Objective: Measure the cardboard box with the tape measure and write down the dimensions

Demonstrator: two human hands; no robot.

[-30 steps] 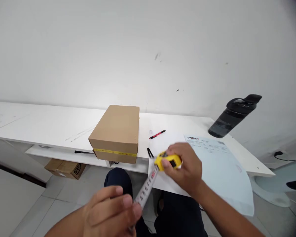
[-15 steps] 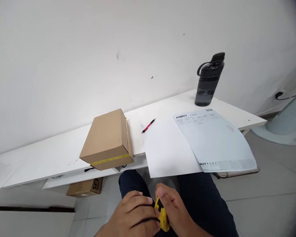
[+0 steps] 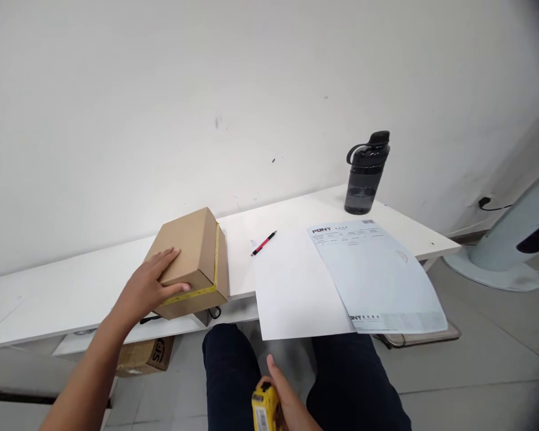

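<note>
My left hand (image 3: 146, 287) lies on the cardboard box (image 3: 186, 239) at the left of the desk. Its fingers stretch over the top, and the thumb reaches along the front side. A yellow strip (image 3: 216, 254) runs around the box's sides. Low in the view, above my lap, my right hand (image 3: 291, 404) is closed around a yellow and black tape measure (image 3: 261, 413), with the thumb pointing up. The picture's lower edge cuts off part of that hand and the tape measure.
A red and black pen (image 3: 264, 243) lies beside a white sheet (image 3: 291, 293) and a printed sheet (image 3: 377, 275), both overhanging the desk's front edge. A dark water bottle (image 3: 365, 176) stands behind them. Another carton (image 3: 137, 358) sits under the desk.
My left hand has left the tape measure and moved up and left onto the box. My right hand keeps the tape measure, now lower and further left. The view has shifted slightly.
</note>
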